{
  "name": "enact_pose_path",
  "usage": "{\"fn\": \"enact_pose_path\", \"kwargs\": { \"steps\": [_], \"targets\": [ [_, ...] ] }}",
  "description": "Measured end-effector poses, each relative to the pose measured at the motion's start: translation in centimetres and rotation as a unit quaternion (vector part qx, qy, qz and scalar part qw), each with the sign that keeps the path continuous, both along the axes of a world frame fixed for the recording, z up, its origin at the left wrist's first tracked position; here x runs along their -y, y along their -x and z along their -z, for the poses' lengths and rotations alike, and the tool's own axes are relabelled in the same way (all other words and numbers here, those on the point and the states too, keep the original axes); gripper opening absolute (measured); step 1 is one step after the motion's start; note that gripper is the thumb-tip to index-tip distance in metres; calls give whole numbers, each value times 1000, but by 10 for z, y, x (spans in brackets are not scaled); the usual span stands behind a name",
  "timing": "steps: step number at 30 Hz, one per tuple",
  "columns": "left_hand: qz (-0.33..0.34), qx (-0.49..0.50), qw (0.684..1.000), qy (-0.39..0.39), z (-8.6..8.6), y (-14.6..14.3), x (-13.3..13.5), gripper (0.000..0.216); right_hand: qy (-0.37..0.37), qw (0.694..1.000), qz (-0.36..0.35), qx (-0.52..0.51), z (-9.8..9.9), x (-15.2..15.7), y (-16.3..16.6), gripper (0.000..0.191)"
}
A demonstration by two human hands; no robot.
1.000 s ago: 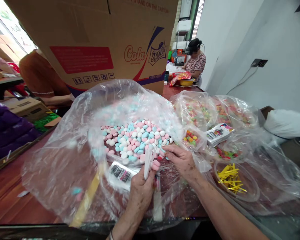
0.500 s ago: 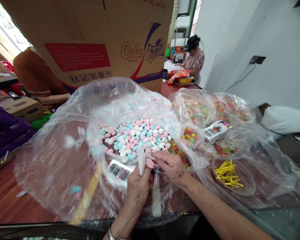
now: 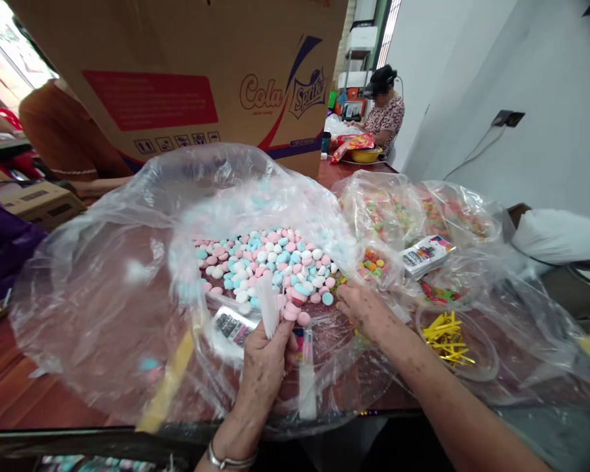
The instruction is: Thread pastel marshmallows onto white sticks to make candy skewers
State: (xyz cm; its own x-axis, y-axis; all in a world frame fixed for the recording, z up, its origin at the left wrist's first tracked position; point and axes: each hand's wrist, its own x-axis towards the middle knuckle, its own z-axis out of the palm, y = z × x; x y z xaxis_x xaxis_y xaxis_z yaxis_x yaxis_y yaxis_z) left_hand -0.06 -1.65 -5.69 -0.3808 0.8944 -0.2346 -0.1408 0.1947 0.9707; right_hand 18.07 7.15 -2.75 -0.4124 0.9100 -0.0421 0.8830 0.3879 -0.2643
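One metal bracelet (image 3: 232, 460) circles the wrist of the left hand (image 3: 264, 364), whose grip is closed on a sheaf of white strips (image 3: 268, 305); pink candies (image 3: 292, 311) cluster at its thumb tip. The right hand (image 3: 366, 311) has its fingers bent down beside ring-shaped candies (image 3: 341, 280); whether its grip holds anything cannot be told. Left of the left hand lie printed packets (image 3: 232, 326); at right, a clear round tub (image 3: 492, 372) contains yellow ties (image 3: 445, 337). Beyond the hands, a heap of pink, blue and white candies (image 3: 270, 262) lies within a clear plastic bag (image 3: 108, 288) spread over the reddish worktop (image 3: 10, 393). Farther right stands a packet stack (image 3: 427, 257). Behind the heap rises a cardboard carton (image 3: 152, 98), partly hiding a person in brown (image 3: 61, 134). Farthest, a person in a patterned top (image 3: 391, 118) sits near a yellow bowl (image 3: 365, 157).
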Motion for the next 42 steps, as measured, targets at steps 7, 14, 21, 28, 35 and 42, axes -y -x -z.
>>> {"fn": "enact_pose_path", "kwargs": {
  "steps": [7,14,21,28,35,42],
  "targets": [
    [10,-8,1000,0,2,2,1,37,-5,998,14,64,4,-1,2,26],
    [28,-15,999,12,-4,1,0,39,-22,997,12,79,13,-9,-1,25],
    [33,-31,999,3,-2,2,0,37,-47,997,-17,63,20,-5,2,28],
    [47,-52,997,15,-7,1,3,41,-54,997,-46,25,18,6,-2,27],
    [38,-58,998,10,-3,0,2,40,-40,998,-46,-27,12,-1,-15,24],
    [53,-57,997,29,-12,1,1,41,0,999,-42,-18,16,3,-6,25]
  ]
}}
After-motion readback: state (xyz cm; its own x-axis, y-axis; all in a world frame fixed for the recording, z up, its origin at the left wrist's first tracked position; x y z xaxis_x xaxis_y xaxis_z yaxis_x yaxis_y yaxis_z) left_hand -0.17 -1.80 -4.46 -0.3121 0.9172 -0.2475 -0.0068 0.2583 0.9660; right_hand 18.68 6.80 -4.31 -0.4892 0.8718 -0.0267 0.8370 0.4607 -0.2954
